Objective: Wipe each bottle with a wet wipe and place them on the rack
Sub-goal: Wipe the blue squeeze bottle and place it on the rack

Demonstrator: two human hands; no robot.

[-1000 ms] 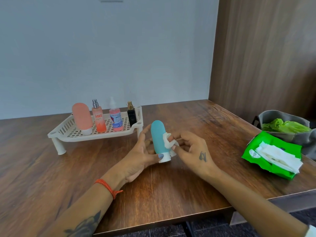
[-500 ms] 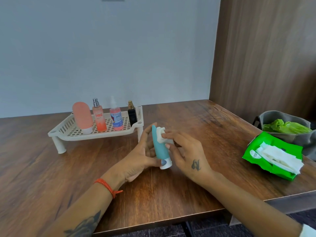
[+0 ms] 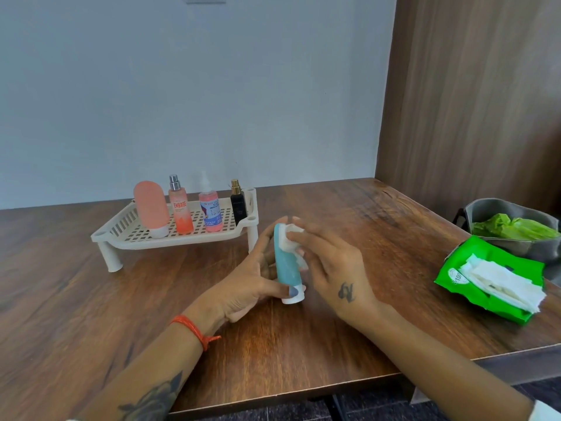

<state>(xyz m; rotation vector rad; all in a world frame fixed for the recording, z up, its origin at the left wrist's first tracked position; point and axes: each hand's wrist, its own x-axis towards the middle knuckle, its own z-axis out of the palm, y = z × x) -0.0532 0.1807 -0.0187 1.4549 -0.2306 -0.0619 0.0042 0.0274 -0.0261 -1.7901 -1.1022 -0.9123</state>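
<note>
A teal bottle [image 3: 285, 265] with a white cap stands cap-down on the wooden table [image 3: 349, 338], slightly tilted. My left hand [image 3: 249, 284] grips it from the left, thumb on the cap. My right hand [image 3: 331, 268] holds a small white wet wipe [image 3: 290, 237] against the bottle's upper part. Behind them the cream rack [image 3: 145, 238] carries a peach tube [image 3: 151, 208], a pink spray bottle [image 3: 181, 208], a clear pink-liquid spray bottle [image 3: 209, 212] and a small black perfume bottle [image 3: 237, 206].
A green pack of wet wipes [image 3: 491, 281] lies open at the table's right edge. Behind it a grey bag [image 3: 498, 211] holds a green liner. A brown panel wall rises on the right; the table's front edge runs below my forearms.
My right hand has moved the wipe from near the cap up to the bottle's top. The left hand has turned the bottle edge-on, keeping its hold.
</note>
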